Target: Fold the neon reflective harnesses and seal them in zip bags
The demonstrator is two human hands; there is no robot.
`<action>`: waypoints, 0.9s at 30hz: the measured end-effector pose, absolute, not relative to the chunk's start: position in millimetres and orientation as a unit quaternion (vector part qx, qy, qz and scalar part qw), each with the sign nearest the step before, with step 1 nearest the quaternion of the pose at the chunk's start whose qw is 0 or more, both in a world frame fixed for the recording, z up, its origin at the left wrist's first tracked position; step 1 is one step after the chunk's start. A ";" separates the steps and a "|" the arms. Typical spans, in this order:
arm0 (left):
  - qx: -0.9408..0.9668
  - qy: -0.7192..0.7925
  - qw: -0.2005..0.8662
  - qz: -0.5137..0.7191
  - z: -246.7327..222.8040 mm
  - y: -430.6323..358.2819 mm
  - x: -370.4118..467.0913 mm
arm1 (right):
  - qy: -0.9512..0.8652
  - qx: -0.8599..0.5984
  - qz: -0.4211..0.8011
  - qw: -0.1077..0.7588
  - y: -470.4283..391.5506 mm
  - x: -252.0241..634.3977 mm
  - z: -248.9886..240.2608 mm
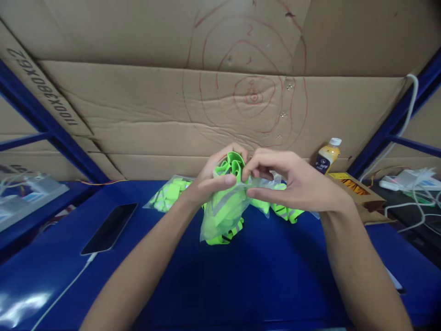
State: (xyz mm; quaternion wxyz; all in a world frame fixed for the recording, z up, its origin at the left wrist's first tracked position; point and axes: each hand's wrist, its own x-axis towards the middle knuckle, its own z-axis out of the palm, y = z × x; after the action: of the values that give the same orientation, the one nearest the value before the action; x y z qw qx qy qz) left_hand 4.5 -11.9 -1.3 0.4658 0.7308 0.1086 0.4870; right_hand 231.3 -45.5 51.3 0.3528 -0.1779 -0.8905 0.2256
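Observation:
Over the middle of the desk, my left hand (217, 177) is wrapped round a rolled neon green reflective strap (232, 165) with a grey stripe. Most of the roll sits inside a clear plastic bag (217, 214), while its looped top sticks out of the mouth. My right hand (285, 179) has its fingertips on the bag's mouth at the right, with thumb and fingers bent round the edge. Below the bag lies another green strap bundle (225, 236). Bagged green straps (170, 193) rest behind my left wrist, and more green straps (287, 211) lie under my right hand.
A phone (110, 229) with a white cable lies on the blue desk (220, 285) at left. At the right stand a juice bottle (328, 155) and an open cardboard box (356, 191). Power strips (31, 195) and cables flank both sides. Behind is a cardboard wall (138, 101).

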 end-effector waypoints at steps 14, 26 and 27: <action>0.762 0.109 0.381 0.512 1.6 -19.1 11.3 | -0.900 -0.174 0.084 0.391 -51.2 216.7 45.9; 0.672 0.133 0.502 0.528 -10.8 -13.2 15.0 | -0.924 -0.247 0.070 0.285 -60.4 238.1 55.6; 0.659 0.131 0.525 0.522 -10.6 -14.4 16.7 | -0.922 -0.255 0.053 0.286 -60.1 239.9 56.0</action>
State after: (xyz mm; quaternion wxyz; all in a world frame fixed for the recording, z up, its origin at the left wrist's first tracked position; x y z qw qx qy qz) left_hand 16.7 -14.4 -10.6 0.5251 0.6590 0.1311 0.5223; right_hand 239.9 -60.1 56.0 0.2856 -0.2548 -0.9224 0.0528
